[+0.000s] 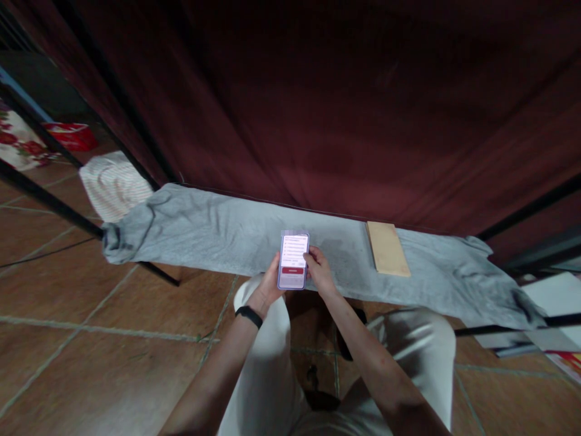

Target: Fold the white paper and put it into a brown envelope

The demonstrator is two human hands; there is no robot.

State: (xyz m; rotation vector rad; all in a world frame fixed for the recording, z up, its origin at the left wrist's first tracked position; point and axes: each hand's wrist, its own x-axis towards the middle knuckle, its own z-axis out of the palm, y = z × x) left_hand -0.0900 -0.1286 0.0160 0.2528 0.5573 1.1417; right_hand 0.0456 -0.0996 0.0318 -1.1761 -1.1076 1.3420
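A smartphone point(293, 260) with a lit white and red screen is held upright over the near edge of a grey cloth point(204, 233). My left hand point(269, 284) grips its left side, with a black band on that wrist. My right hand point(320, 271) holds the right side, thumb resting on the screen's edge. Both hands are above my knees in light trousers.
A flat tan wooden block point(387, 248) lies on the grey cloth to the right. A dark red curtain point(318, 109) hangs behind. Black metal frame bars point(49, 203) cross the left side. A striped white cloth point(113, 184) and white boards point(551, 300) lie on the brown tiled floor.
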